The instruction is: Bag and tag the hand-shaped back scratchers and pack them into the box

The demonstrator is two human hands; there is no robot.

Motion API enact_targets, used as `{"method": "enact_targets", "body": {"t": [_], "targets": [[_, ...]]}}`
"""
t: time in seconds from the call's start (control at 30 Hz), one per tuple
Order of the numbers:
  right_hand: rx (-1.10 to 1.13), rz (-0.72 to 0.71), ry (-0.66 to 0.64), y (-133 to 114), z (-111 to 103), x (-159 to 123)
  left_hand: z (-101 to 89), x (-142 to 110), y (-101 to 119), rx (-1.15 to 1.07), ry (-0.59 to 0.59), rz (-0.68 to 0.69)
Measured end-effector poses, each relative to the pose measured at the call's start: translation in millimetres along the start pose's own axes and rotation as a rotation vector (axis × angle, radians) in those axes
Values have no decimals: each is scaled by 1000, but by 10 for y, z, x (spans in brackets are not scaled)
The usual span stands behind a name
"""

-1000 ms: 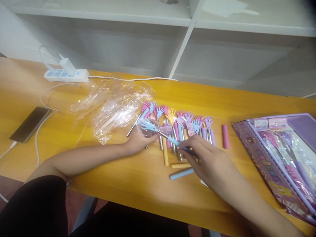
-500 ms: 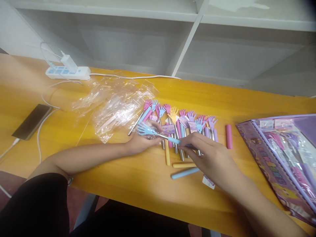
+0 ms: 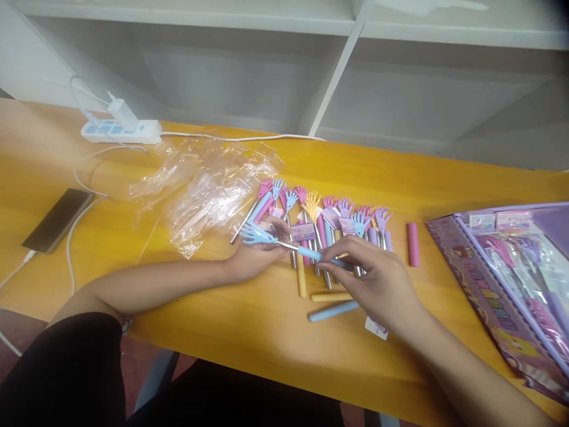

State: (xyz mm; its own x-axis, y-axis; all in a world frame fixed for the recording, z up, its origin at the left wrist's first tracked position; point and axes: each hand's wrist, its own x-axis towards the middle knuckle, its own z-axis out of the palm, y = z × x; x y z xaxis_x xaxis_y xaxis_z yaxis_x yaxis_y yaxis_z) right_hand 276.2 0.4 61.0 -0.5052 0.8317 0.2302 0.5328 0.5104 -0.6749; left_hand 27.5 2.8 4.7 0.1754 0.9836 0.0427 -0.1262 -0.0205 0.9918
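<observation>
A blue back scratcher [image 3: 310,254] with a hand-shaped head and a short metal rod is held between both hands above the table. My left hand [image 3: 255,255] is closed around it just below the head. The thumb and fingers of my right hand [image 3: 377,270] pinch its blue handle. Behind them lies a row of pink, yellow, purple and blue back scratchers [image 3: 312,207], some with purple cards. Loose handle tubes lie nearer me, a yellow tube [image 3: 329,297] and a blue tube [image 3: 332,311]. A white card [image 3: 376,328] is partly hidden by my right hand.
Clear plastic bags [image 3: 208,201] are heaped to the left of the row. Farther left are a power strip [image 3: 122,130] with cables and a phone [image 3: 57,220]. On the right stand a pink tube [image 3: 413,245] and a purple display box [image 3: 484,302] of packaged back scratchers.
The blue back scratcher has slid slightly left and its head sticks out farther past my left hand. More of its blue handle shows before my right fingers. Both hands keep their hold.
</observation>
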Motion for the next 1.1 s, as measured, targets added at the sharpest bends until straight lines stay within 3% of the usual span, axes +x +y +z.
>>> {"method": "enact_targets", "body": {"t": [0.23, 0.37, 0.53, 0.63, 0.9, 1.1], "targets": [[61, -41, 57, 48, 166, -10, 6, -9, 0, -14, -124, -28], [10, -164, 147, 33, 200, -23, -13, -19, -10, 45, -150, -19], [-126, -305, 220, -21, 218, -68, 37, -41, -28, -42, -152, -49], [-180, -315, 222, -60, 199, -107, 73, -66, -30, -100, -142, -84], [-303, -285, 214, -160, 198, -186, 59, -198, -77, -140, -255, -240], [-235, -281, 193, -277, 267, -210, 86, -176, -15, -209, -339, -287]]}}
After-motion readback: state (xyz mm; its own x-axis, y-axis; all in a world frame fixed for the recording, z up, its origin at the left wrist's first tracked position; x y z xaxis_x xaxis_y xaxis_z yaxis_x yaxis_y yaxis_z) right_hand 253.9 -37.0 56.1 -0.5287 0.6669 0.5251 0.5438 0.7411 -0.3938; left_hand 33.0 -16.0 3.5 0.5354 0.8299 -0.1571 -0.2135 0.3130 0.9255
